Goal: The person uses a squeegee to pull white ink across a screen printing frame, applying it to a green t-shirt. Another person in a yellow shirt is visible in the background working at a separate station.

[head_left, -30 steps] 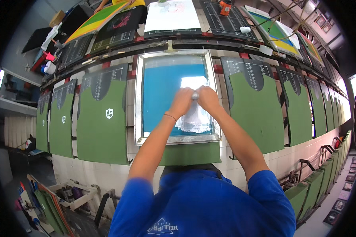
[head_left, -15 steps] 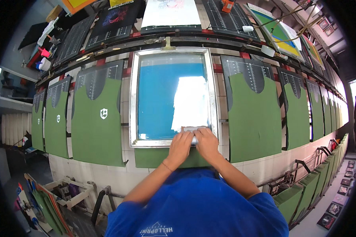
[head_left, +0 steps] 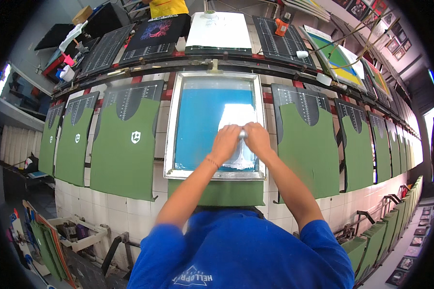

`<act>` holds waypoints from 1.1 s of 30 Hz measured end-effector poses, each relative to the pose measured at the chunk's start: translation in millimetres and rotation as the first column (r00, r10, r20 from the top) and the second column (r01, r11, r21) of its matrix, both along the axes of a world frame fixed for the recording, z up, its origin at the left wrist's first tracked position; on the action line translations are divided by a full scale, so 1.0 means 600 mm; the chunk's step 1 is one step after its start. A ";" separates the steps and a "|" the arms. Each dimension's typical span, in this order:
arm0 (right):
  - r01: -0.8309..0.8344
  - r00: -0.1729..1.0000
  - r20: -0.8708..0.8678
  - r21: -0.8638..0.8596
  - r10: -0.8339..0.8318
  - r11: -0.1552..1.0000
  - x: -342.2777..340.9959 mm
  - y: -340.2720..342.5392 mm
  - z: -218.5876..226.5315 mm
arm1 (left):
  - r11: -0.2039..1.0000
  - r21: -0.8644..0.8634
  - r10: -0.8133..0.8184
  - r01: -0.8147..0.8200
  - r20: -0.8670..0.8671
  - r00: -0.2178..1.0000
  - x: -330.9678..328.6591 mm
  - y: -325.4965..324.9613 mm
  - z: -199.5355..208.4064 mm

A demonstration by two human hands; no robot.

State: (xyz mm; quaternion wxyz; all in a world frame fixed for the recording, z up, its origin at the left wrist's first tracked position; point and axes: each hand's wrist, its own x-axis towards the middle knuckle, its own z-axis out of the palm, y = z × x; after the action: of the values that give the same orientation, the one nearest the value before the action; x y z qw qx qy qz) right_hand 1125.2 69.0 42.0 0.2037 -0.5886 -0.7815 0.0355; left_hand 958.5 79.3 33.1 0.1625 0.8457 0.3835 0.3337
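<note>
- Right now I count two hands on one tool: my left hand (head_left: 225,143) and right hand (head_left: 257,139) are both closed around a squeegee (head_left: 242,134), knuckles nearly touching; only a short grey stub of its handle shows between them.
- That squeegee sits on one printing screen (head_left: 205,120), a rectangular silver metal frame with smooth turquoise mesh and a pale patch where the design is, lying flat on the long table in front of me.
- One dark green fabric piece (head_left: 217,191) pokes out from under the screen's near edge.
- Left of the screen I count three green panels with a small white shield emblem, the nearest (head_left: 125,144) being the largest.
- Right of it, a plain green panel (head_left: 311,149) leads a row I cannot count, shrinking toward the rim.
- One orange bottle (head_left: 282,25) stands on the far boards.
</note>
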 end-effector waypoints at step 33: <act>0.613 0.390 -0.587 -0.409 -0.709 0.676 0.001 -0.380 -0.166 | 0.610 -0.331 0.784 -0.720 0.117 0.610 -0.344 -0.315 -0.184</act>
State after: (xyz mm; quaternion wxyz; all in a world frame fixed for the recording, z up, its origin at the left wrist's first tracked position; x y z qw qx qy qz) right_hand 1125.7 -158.8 -57.7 0.4457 -0.7994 -0.3355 0.2231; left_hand 752.1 -109.9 -77.3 0.1583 0.5263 0.7201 0.4235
